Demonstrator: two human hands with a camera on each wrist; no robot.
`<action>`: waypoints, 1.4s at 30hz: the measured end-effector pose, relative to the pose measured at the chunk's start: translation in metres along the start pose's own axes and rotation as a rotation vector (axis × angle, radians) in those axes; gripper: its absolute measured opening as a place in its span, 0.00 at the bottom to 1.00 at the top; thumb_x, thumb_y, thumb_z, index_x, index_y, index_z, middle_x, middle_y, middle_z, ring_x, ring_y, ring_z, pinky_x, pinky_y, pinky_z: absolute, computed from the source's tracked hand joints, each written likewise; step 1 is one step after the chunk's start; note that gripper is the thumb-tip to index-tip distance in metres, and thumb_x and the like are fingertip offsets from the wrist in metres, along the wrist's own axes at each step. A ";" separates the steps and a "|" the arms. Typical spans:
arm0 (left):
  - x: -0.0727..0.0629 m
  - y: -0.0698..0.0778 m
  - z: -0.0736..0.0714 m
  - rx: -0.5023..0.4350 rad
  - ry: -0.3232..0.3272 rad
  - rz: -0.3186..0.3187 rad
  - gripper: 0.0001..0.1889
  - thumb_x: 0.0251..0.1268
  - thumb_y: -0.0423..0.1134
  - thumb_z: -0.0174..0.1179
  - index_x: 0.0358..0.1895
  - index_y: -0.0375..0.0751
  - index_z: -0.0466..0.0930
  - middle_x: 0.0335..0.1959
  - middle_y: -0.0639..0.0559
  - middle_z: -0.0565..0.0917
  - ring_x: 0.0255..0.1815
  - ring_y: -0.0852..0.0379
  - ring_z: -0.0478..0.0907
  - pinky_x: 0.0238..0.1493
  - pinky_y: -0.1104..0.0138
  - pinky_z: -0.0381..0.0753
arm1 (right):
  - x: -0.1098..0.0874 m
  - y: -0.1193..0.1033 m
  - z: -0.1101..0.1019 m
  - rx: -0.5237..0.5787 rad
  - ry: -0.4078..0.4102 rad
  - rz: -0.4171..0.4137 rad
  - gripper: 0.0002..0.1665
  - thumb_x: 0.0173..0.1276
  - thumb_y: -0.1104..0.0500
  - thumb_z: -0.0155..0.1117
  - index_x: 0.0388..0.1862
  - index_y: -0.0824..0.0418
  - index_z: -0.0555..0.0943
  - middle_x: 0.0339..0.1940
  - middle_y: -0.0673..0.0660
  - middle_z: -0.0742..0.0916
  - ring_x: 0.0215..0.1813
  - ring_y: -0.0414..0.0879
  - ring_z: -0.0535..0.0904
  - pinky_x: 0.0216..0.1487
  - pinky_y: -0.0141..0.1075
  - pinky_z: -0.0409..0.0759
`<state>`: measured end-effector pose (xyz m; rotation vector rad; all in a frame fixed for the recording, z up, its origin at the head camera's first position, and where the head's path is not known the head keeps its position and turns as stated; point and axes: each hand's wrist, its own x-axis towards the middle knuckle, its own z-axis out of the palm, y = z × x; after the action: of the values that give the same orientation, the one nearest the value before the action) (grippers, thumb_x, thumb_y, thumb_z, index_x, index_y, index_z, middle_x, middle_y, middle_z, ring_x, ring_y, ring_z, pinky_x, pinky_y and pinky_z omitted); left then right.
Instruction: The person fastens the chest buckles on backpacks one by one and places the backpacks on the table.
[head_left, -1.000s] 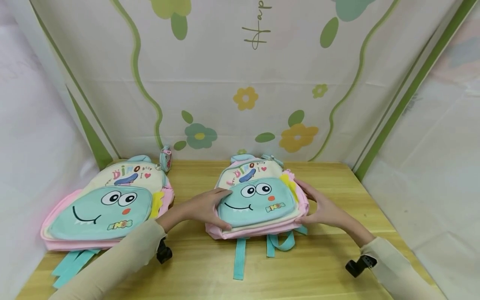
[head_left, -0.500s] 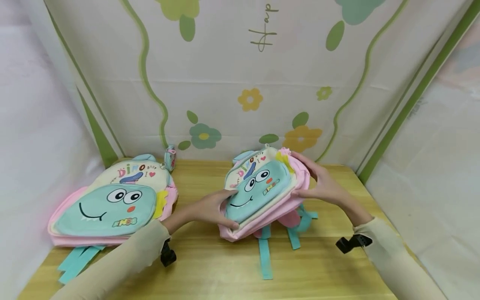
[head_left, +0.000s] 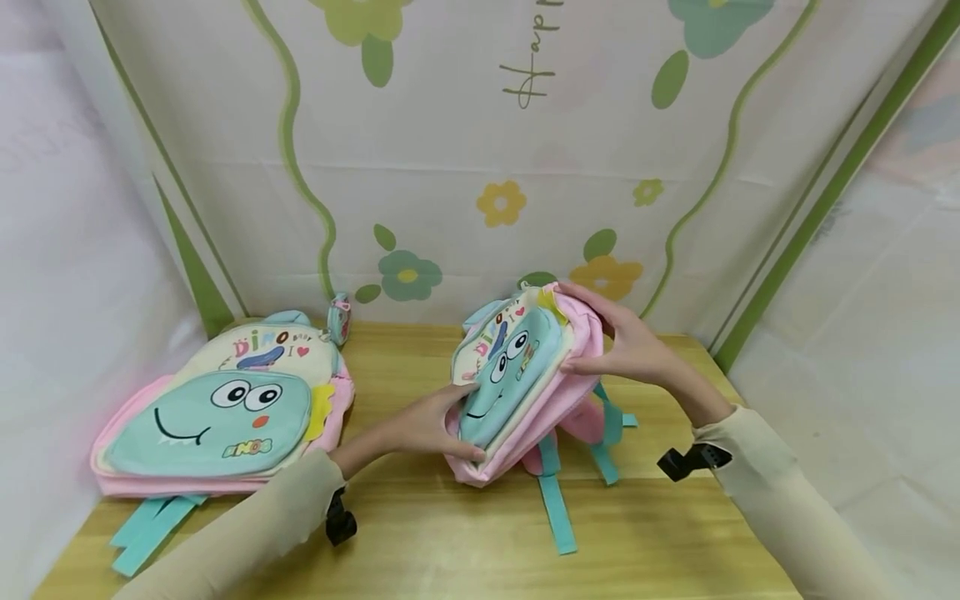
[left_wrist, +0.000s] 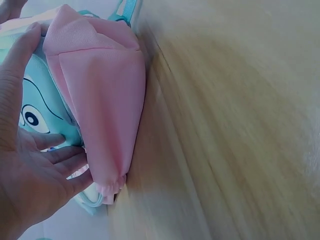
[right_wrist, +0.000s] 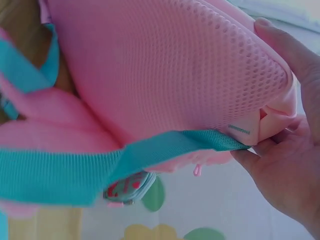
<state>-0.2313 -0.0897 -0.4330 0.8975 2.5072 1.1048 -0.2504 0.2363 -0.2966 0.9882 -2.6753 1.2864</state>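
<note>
A small dinosaur backpack [head_left: 510,367] in pink, cream and teal is tilted up over the table, its right side raised. My left hand [head_left: 423,423] holds its lower left part, thumb near the bottom corner and fingers at the side. On the raised right side, my right hand [head_left: 633,346] grips the pink edge between spread thumb and fingers. The right wrist view shows the pink mesh back [right_wrist: 165,75] and a loose teal strap [right_wrist: 150,150] close to the right hand's fingers. Teal strap ends [head_left: 557,517] hang onto the wood below.
A matching backpack [head_left: 217,417] lies face up at the left of the wooden table [head_left: 420,542]. A little pouch [head_left: 339,319] is beside its top. A flower-printed cloth [head_left: 450,125] stands behind, with white side walls left and right.
The backpack went from lying flat to tilted, its right side lifted and turned leftward by the right hand. The left hand stays at its lower left, shifting slightly right.
</note>
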 end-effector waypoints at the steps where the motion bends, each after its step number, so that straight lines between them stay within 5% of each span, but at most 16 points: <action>1: 0.001 0.001 0.001 -0.001 0.000 -0.001 0.61 0.46 0.63 0.78 0.81 0.41 0.55 0.80 0.44 0.62 0.79 0.47 0.62 0.77 0.49 0.64 | 0.002 -0.003 0.000 -0.002 0.002 -0.017 0.65 0.48 0.62 0.86 0.82 0.48 0.60 0.78 0.50 0.71 0.69 0.39 0.72 0.63 0.23 0.74; 7: 0.007 0.008 0.014 -0.034 -0.009 0.024 0.64 0.44 0.66 0.78 0.82 0.45 0.52 0.81 0.45 0.62 0.78 0.48 0.63 0.75 0.51 0.68 | 0.016 -0.032 0.000 -0.041 -0.015 -0.096 0.64 0.49 0.60 0.86 0.82 0.46 0.60 0.78 0.48 0.71 0.69 0.41 0.73 0.64 0.26 0.75; 11: 0.014 0.009 0.023 -0.131 -0.044 0.113 0.63 0.48 0.61 0.79 0.83 0.54 0.46 0.80 0.53 0.62 0.78 0.54 0.64 0.75 0.54 0.69 | 0.028 -0.050 0.007 -0.077 -0.054 -0.102 0.63 0.51 0.55 0.86 0.82 0.43 0.60 0.80 0.44 0.68 0.75 0.42 0.69 0.70 0.38 0.74; 16: 0.013 0.006 0.023 -0.239 -0.080 0.204 0.55 0.51 0.51 0.80 0.80 0.60 0.52 0.75 0.60 0.67 0.75 0.58 0.66 0.74 0.49 0.68 | 0.041 -0.066 0.021 -0.141 -0.091 -0.140 0.61 0.52 0.47 0.85 0.81 0.41 0.60 0.81 0.45 0.67 0.76 0.42 0.68 0.71 0.47 0.73; 23: -0.004 0.006 0.001 -0.209 -0.064 0.127 0.57 0.52 0.53 0.79 0.81 0.52 0.50 0.79 0.53 0.62 0.79 0.52 0.61 0.74 0.43 0.67 | 0.052 -0.075 0.036 -0.173 -0.087 -0.192 0.59 0.54 0.46 0.83 0.81 0.43 0.60 0.81 0.47 0.66 0.78 0.45 0.65 0.73 0.50 0.71; 30: -0.010 0.027 -0.040 -0.163 0.110 0.200 0.63 0.52 0.52 0.78 0.84 0.54 0.39 0.82 0.48 0.57 0.78 0.43 0.62 0.72 0.41 0.68 | 0.055 -0.078 0.045 -0.155 -0.112 -0.182 0.61 0.56 0.47 0.82 0.83 0.44 0.57 0.84 0.51 0.61 0.80 0.49 0.63 0.71 0.54 0.73; 37: -0.012 0.056 -0.083 -0.156 0.356 0.307 0.54 0.60 0.51 0.72 0.83 0.50 0.44 0.82 0.46 0.55 0.80 0.43 0.58 0.73 0.44 0.69 | 0.059 -0.076 0.051 -0.120 -0.122 -0.184 0.65 0.56 0.46 0.82 0.84 0.46 0.52 0.84 0.49 0.60 0.80 0.48 0.62 0.73 0.51 0.72; 42: -0.011 0.073 -0.104 -0.068 0.432 0.332 0.47 0.64 0.53 0.67 0.82 0.52 0.51 0.81 0.51 0.57 0.81 0.49 0.56 0.74 0.45 0.68 | 0.062 -0.075 0.057 -0.088 -0.141 -0.170 0.68 0.56 0.46 0.82 0.85 0.43 0.47 0.84 0.46 0.57 0.80 0.45 0.60 0.74 0.51 0.71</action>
<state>-0.2393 -0.1186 -0.3092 1.1959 2.6901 1.6315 -0.2443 0.1280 -0.2651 1.3076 -2.6492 1.0972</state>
